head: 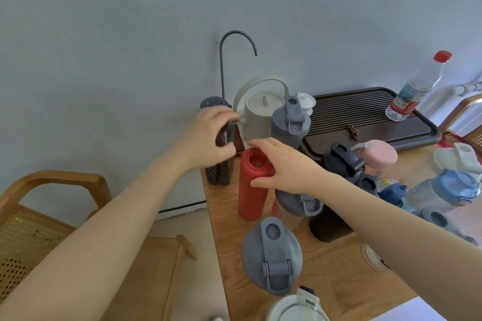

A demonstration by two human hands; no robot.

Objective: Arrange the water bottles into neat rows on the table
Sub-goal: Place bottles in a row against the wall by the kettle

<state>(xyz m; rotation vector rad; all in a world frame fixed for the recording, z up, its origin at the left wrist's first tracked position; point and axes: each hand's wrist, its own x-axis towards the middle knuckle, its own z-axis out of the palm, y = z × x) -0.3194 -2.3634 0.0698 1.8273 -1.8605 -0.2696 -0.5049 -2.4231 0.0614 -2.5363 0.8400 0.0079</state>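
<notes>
Reaching hands: both arms stretched forward over the table [227, 216].
Left hand [208, 138]: fingers wrapped around the dark bottle [220, 169] at the table's left edge.
Right hand [284, 167]: clasping the upright red bottle [251, 198] near its top, just beside the dark one.

Light wooden surface [336, 276] crowded with bottles.
A red flask [252, 190], dark tinted bottle [220, 161], several grey-lidded bottles [272, 255], a white kettle [260, 114] and a dark slatted tea tray [370, 122] stand on it.
</notes>
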